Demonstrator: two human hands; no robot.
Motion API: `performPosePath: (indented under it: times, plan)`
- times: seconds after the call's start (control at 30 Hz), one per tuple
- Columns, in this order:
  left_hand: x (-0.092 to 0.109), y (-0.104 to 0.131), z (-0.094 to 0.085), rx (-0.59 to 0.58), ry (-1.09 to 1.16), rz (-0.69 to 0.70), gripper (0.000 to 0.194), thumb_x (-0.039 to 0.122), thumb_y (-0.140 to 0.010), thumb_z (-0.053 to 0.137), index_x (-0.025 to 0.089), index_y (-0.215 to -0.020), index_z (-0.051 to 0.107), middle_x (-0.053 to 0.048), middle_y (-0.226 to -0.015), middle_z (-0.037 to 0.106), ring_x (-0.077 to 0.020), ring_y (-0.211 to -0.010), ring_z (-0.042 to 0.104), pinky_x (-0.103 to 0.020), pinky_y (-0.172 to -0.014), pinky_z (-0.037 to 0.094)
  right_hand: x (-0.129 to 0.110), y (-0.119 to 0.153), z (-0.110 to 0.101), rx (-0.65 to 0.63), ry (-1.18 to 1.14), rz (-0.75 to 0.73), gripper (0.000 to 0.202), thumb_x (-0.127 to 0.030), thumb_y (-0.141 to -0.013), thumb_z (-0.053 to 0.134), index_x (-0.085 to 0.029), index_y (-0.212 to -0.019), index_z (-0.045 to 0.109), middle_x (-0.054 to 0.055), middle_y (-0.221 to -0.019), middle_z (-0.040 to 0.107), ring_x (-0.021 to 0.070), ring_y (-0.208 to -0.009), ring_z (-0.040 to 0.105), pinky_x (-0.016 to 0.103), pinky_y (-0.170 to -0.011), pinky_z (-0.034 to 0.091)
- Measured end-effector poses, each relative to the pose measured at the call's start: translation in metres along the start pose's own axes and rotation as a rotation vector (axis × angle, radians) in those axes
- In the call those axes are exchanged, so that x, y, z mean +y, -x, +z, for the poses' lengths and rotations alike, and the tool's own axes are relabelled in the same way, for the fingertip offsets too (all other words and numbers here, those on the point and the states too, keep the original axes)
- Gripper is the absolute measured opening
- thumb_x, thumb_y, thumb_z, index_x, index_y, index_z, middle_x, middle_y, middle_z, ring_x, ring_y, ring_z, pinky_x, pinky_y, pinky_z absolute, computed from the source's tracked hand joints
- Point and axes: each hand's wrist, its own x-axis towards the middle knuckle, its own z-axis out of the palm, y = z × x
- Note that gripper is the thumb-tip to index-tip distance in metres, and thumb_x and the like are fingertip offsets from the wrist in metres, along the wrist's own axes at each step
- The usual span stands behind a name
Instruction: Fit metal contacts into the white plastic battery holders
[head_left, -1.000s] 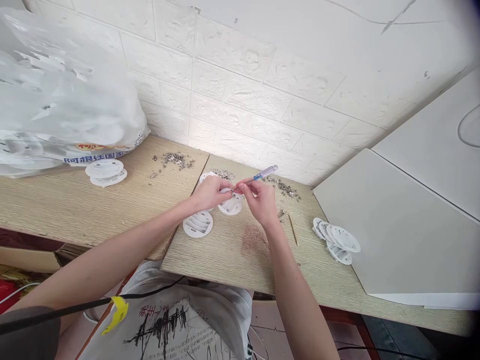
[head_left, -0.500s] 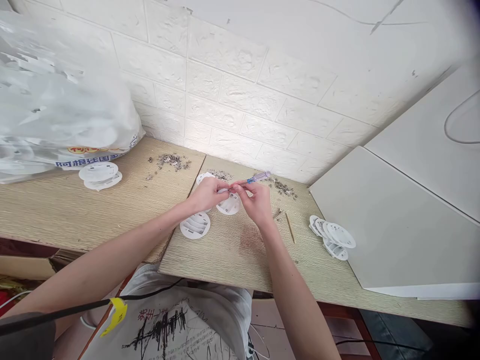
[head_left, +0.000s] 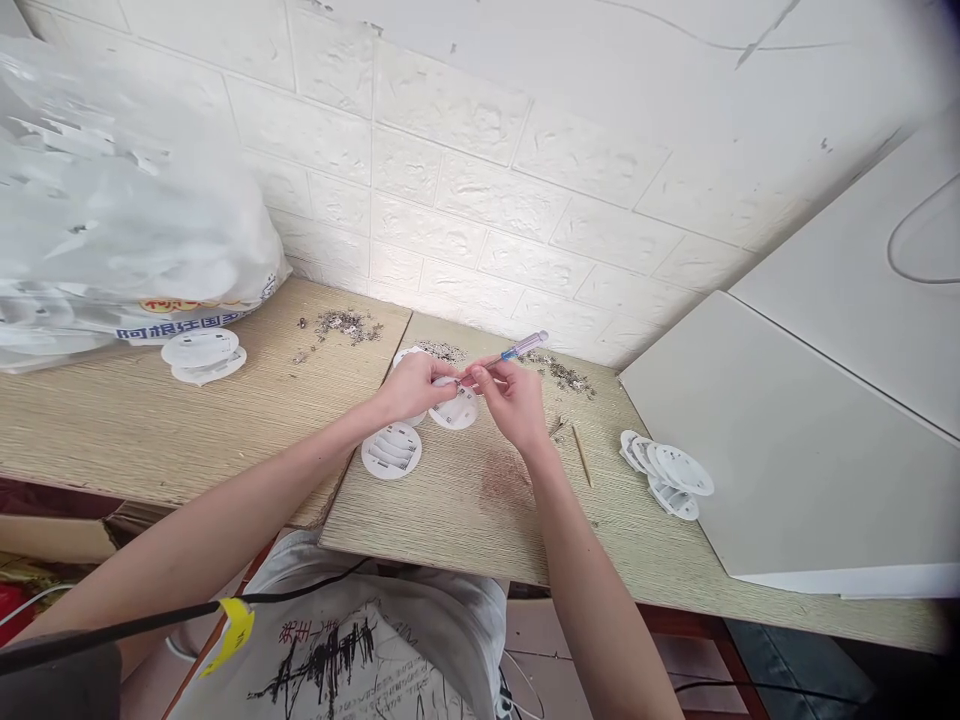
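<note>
My right hand (head_left: 514, 400) grips a screwdriver (head_left: 527, 345) with a clear purple-blue handle. The handle points up and right, and the shaft runs down between my thumb and fingers toward a white round plastic disc (head_left: 454, 408). My left hand (head_left: 412, 388) is closed at the upper left edge of this disc, thumb across its rim. Fingers hide the screwdriver's tip and any small part there. Just nearer to me lies another white disc (head_left: 391, 451) with curved slots. Behind my left hand, part of a further white disc (head_left: 405, 354) shows.
Small metal parts lie in heaps at the left (head_left: 349, 325), middle (head_left: 442, 351) and right (head_left: 564, 374). A thin wooden stick (head_left: 582, 456) rests right of my wrist. Stacked discs (head_left: 679, 470) lean near a grey-white panel (head_left: 810, 450). A big plastic bag (head_left: 135, 220) and more discs (head_left: 201, 350) stand left.
The screwdriver's handle has risen a little and shifted right. The disc under my hands has slid slightly left. Both hands stay in nearly the same place.
</note>
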Motion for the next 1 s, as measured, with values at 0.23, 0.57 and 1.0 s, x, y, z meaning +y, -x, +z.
performPosePath:
  times: [0.23, 0.57, 1.0]
  plan:
    - [-0.0003, 0.0002, 0.0002, 0.004, -0.025, 0.011, 0.042, 0.030, -0.068, 0.052, 0.013, -0.098, 0.075, 0.005, -0.047, 0.030, -0.0076, -0.047, 0.024, -0.022, -0.046, 0.016, -0.0013, 0.0006, -0.0007, -0.020, 0.040, -0.005, 0.028, -0.042, -0.087, 0.054, -0.018, -0.080, 0.067, 0.007, -0.087, 0.072, 0.0200, -0.078, 0.069, 0.031, -0.066, 0.058]
    - [-0.0048, 0.0002, 0.0022, -0.012, -0.041, 0.049, 0.042, 0.030, -0.072, 0.051, 0.012, -0.102, 0.074, 0.005, -0.047, 0.028, -0.0075, -0.046, 0.024, -0.022, -0.045, 0.015, -0.0002, 0.0005, -0.0017, -0.031, 0.088, -0.019, 0.026, -0.038, -0.088, 0.053, -0.018, -0.079, 0.068, 0.008, -0.085, 0.073, 0.0202, -0.076, 0.070, 0.030, -0.064, 0.057]
    - [-0.0078, -0.0007, 0.0046, 0.006, -0.048, 0.095, 0.041, 0.030, -0.074, 0.047, 0.011, -0.099, 0.074, 0.006, -0.050, 0.030, -0.0076, -0.048, 0.023, -0.022, -0.046, 0.017, 0.0058, 0.0011, 0.0016, -0.030, 0.204, -0.073, 0.023, -0.033, -0.087, 0.053, -0.019, -0.079, 0.069, 0.007, -0.090, 0.073, 0.0184, -0.073, 0.065, 0.029, -0.062, 0.053]
